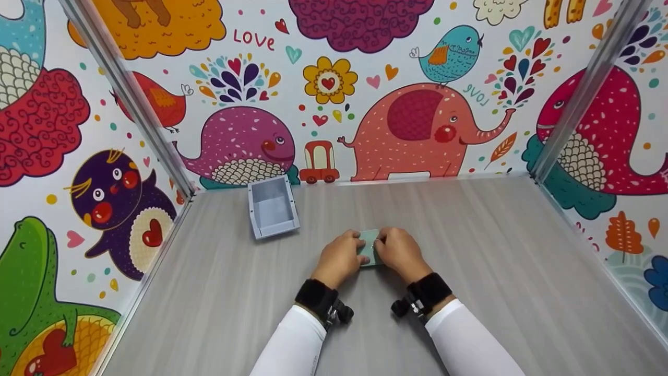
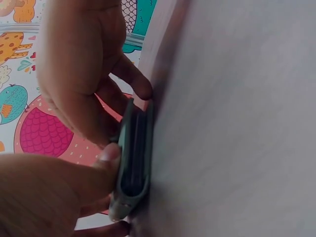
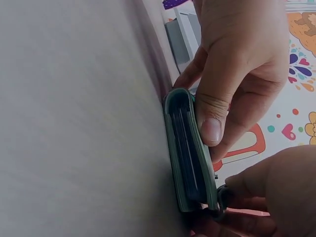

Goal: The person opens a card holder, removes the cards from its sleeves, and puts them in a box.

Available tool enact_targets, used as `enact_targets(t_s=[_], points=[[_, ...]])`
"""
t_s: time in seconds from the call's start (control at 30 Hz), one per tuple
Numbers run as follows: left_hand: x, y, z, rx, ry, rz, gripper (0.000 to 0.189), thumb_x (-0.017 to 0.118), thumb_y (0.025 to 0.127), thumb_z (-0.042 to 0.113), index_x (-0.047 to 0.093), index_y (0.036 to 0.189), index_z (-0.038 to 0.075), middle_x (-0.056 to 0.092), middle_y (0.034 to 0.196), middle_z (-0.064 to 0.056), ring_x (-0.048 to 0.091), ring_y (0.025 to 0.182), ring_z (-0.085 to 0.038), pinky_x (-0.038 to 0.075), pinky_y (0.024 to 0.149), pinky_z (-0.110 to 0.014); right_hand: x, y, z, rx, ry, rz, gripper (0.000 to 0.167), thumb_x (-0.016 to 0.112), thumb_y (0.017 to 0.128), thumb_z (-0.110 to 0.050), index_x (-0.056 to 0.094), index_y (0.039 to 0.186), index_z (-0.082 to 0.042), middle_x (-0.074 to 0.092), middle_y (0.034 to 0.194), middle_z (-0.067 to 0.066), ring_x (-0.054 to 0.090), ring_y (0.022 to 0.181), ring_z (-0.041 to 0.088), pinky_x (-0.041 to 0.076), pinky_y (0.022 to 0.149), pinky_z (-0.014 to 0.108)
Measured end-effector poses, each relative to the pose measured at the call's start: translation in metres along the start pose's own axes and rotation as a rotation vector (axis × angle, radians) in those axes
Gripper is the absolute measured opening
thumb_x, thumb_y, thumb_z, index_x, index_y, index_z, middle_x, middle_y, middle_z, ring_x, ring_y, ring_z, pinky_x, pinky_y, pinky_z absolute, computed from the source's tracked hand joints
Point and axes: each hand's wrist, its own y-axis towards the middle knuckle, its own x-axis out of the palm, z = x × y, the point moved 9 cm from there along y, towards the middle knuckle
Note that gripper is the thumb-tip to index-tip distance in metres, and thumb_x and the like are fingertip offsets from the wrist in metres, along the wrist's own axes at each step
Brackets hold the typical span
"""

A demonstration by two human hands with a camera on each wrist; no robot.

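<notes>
A small pale green card wallet [image 1: 369,250] lies on the table between both hands. In the right wrist view the wallet [image 3: 190,148] shows a rounded fold on one side and thin layers inside, seen edge-on. My left hand [image 1: 339,256] grips the folded side, its thumb on the upper cover. My right hand [image 1: 402,253] pinches the opposite edge, where a small dark tab or clasp [image 3: 222,200] sticks out. The left wrist view shows the wallet [image 2: 133,153] with the left hand [image 2: 49,192] below and the right hand [image 2: 79,59] above; some fingertips are hidden.
A grey-blue open box [image 1: 274,208] stands at the back left of the wood-grain table [image 1: 469,292]. Walls printed with cartoon animals [image 1: 417,130] border the table at the back and sides, with metal posts [image 1: 563,120] at the corners.
</notes>
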Motion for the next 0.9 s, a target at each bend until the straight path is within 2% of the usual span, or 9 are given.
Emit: enact_targets(t_s=[0.1, 0.2, 0.3, 0.4, 0.47, 0.53, 0.6, 0.7, 0.9], points=[[0.000, 0.000, 0.000, -0.004, -0.003, 0.001, 0.047, 0.085, 0.103, 0.031, 0.078, 0.146, 0.014, 0.065, 0.163, -0.005, 0.066, 0.148, -0.030, 0.056, 0.121, -0.047, 0.001, 0.001, 0.002, 0.008, 0.037, -0.022, 0.019, 0.080, 0.100, -0.018, 0.076, 0.084, -0.008, 0.073, 0.081, 0.005, 0.062, 0.072, 0.020, 0.051, 0.067, 0.036], [-0.001, 0.000, 0.000, -0.002, -0.006, -0.001, 0.047, 0.086, 0.103, 0.032, 0.078, 0.146, 0.014, 0.066, 0.163, -0.005, 0.066, 0.148, -0.031, 0.055, 0.121, -0.048, 0.002, 0.003, 0.005, 0.001, 0.103, -0.057, 0.028, 0.087, 0.098, -0.021, 0.069, 0.081, -0.009, 0.061, 0.075, 0.001, 0.052, 0.069, 0.018, 0.041, 0.064, 0.032], [-0.002, -0.001, 0.001, 0.015, -0.005, 0.007, 0.047, 0.087, 0.102, 0.033, 0.079, 0.145, 0.014, 0.067, 0.161, -0.005, 0.066, 0.148, -0.031, 0.056, 0.121, -0.049, 0.005, 0.007, 0.014, -0.003, 0.172, -0.080, 0.027, 0.090, 0.094, -0.017, 0.067, 0.083, -0.008, 0.062, 0.077, 0.003, 0.055, 0.070, 0.019, 0.043, 0.063, 0.031], [-0.003, -0.001, -0.001, 0.020, -0.019, 0.014, 0.048, 0.087, 0.102, 0.033, 0.079, 0.144, 0.013, 0.067, 0.161, -0.005, 0.066, 0.149, -0.031, 0.055, 0.122, -0.048, 0.018, 0.021, 0.039, -0.026, 0.209, -0.083, 0.018, 0.082, 0.092, -0.009, 0.066, 0.083, -0.012, 0.064, 0.077, 0.004, 0.057, 0.068, 0.019, 0.047, 0.060, 0.031], [-0.003, -0.001, -0.001, 0.018, -0.032, 0.014, 0.049, 0.088, 0.101, 0.033, 0.079, 0.144, 0.012, 0.067, 0.161, -0.005, 0.065, 0.150, -0.030, 0.054, 0.123, -0.048, 0.027, 0.028, 0.055, -0.007, 0.220, -0.100, 0.017, 0.076, 0.089, -0.006, 0.064, 0.082, -0.016, 0.064, 0.077, 0.003, 0.059, 0.066, 0.017, 0.048, 0.057, 0.030], [-0.003, -0.002, -0.001, 0.016, -0.034, 0.004, 0.049, 0.087, 0.102, 0.032, 0.078, 0.146, 0.011, 0.066, 0.163, -0.006, 0.064, 0.151, -0.030, 0.053, 0.125, -0.048, 0.029, 0.029, 0.060, 0.018, 0.244, -0.124, 0.017, 0.071, 0.087, -0.002, 0.063, 0.081, -0.016, 0.063, 0.077, 0.003, 0.058, 0.066, 0.018, 0.048, 0.056, 0.031], [-0.003, -0.003, 0.002, 0.020, -0.013, -0.009, 0.049, 0.085, 0.103, 0.032, 0.077, 0.147, 0.011, 0.064, 0.164, -0.008, 0.063, 0.151, -0.032, 0.053, 0.124, -0.049, 0.021, 0.022, 0.052, 0.067, 0.276, -0.158, 0.016, 0.068, 0.090, 0.001, 0.066, 0.083, -0.013, 0.066, 0.081, 0.004, 0.061, 0.069, 0.019, 0.050, 0.058, 0.031], [-0.005, -0.005, 0.007, 0.028, 0.032, -0.010, 0.048, 0.085, 0.104, 0.032, 0.077, 0.146, 0.011, 0.066, 0.160, -0.012, 0.063, 0.148, -0.034, 0.056, 0.120, -0.050, 0.006, 0.011, 0.034, 0.097, 0.313, -0.185, 0.014, 0.063, 0.092, 0.006, 0.069, 0.087, -0.006, 0.070, 0.085, 0.009, 0.062, 0.073, 0.020, 0.050, 0.062, 0.030], [-0.012, -0.007, 0.014, 0.059, 0.054, 0.031, 0.041, 0.085, 0.103, 0.024, 0.080, 0.140, 0.009, 0.071, 0.137, -0.013, 0.068, 0.130, -0.031, 0.059, 0.111, -0.048, -0.002, 0.009, 0.025, 0.110, 0.364, -0.152, 0.022, 0.056, 0.091, 0.011, 0.075, 0.096, 0.000, 0.074, 0.092, 0.011, 0.061, 0.078, 0.017, 0.049, 0.069, 0.027]])
